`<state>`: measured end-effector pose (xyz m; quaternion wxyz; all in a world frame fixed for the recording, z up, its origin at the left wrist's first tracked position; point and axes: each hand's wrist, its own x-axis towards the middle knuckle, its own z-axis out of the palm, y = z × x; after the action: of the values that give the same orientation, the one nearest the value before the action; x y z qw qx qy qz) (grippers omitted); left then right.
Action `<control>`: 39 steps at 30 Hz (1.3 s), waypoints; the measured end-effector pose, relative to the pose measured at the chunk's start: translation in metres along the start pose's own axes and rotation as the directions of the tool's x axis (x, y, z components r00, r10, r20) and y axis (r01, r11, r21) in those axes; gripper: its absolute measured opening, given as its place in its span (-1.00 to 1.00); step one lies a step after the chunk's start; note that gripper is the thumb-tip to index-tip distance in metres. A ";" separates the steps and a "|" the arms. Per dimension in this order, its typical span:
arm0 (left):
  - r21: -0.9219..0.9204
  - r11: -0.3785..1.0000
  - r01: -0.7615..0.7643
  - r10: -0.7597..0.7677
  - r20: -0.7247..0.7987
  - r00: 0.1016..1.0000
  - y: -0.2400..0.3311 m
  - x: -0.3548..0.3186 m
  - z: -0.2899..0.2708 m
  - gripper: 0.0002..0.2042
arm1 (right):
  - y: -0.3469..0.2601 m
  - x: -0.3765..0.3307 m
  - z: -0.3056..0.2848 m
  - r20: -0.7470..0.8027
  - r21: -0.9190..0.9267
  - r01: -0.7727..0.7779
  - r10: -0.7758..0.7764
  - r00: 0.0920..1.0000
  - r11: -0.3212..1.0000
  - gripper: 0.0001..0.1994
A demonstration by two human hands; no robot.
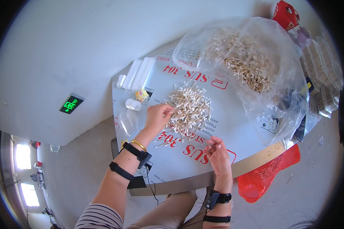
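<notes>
The pile of cotton swabs (pixel 189 108) lies mid-surface; the left hand (pixel 158 116), at its nine o'clock, pinches swabs at its edge. The right hand (pixel 218 150), at six o'clock, hovers half-open and empty. The grey surface (pixel 240 126) carries a clear plastic bag (pixel 252 61) at one o'clock, against a white wall (pixel 65 57).

A pale, red-lettered table (pixel 218 126) is seen, on which a heap of cotton swabs (pixel 189 108) lies centrally, a clear swab-filled bag (pixel 248 61) far right, and small rolls (pixel 133 104) left.

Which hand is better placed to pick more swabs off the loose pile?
Probably the left hand: its fingertips already touch the edge of the cotton swab pile. The right hand sits nearer the table edge, apart from the pile.
</notes>
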<state>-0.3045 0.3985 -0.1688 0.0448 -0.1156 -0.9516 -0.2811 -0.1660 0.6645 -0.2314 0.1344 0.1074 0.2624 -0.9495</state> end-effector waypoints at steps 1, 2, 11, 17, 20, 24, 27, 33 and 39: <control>0.105 0.994 -0.003 -0.002 0.052 0.999 -0.001 -0.002 -0.005 -0.85 | -0.001 0.000 -0.001 0.000 0.004 -0.004 0.004 1.000 1.000 -0.66; 0.210 0.978 -0.011 -0.010 0.103 0.995 -0.001 -0.002 -0.009 -0.84 | -0.001 -0.001 -0.001 0.000 0.008 -0.001 0.001 1.000 1.000 -0.66; -0.065 0.998 0.012 -0.015 -0.043 0.999 0.017 0.076 0.015 -0.86 | -0.002 -0.002 -0.004 0.026 0.066 -0.013 0.012 1.000 0.998 -0.67; -0.053 0.997 0.051 -0.045 0.096 0.994 0.015 0.084 0.030 -0.89 | -0.002 -0.001 -0.006 0.044 0.094 -0.018 0.014 0.999 0.995 -0.67; 0.044 0.999 -0.008 0.004 0.087 0.996 0.019 0.079 0.034 -0.89 | -0.002 -0.001 -0.007 0.016 0.076 -0.031 0.030 0.999 0.997 -0.67; 0.065 0.996 -0.056 0.055 0.008 0.998 0.022 0.073 0.032 -0.91 | 0.000 0.001 -0.009 0.034 0.102 -0.027 0.023 0.999 0.994 -0.68; 0.173 0.984 -0.030 0.024 0.036 0.999 0.020 0.069 0.030 -0.86 | 0.001 0.001 -0.008 0.048 0.121 -0.020 0.014 0.999 0.992 -0.68; -0.130 0.991 -0.042 0.023 -0.145 0.989 0.032 0.054 0.023 -0.94 | 0.001 0.000 -0.010 0.027 0.130 -0.023 0.020 0.999 0.991 -0.69; -0.438 0.894 0.098 -0.227 -0.252 0.941 0.036 0.023 0.000 -0.85 | 0.002 0.000 -0.005 0.017 0.091 -0.027 0.025 1.000 0.995 -0.69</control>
<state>-0.3184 0.4321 -0.1460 0.1371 0.0017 -0.8577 -0.4956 -0.1651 0.6658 -0.2369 0.1437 0.1095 0.2163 -0.9595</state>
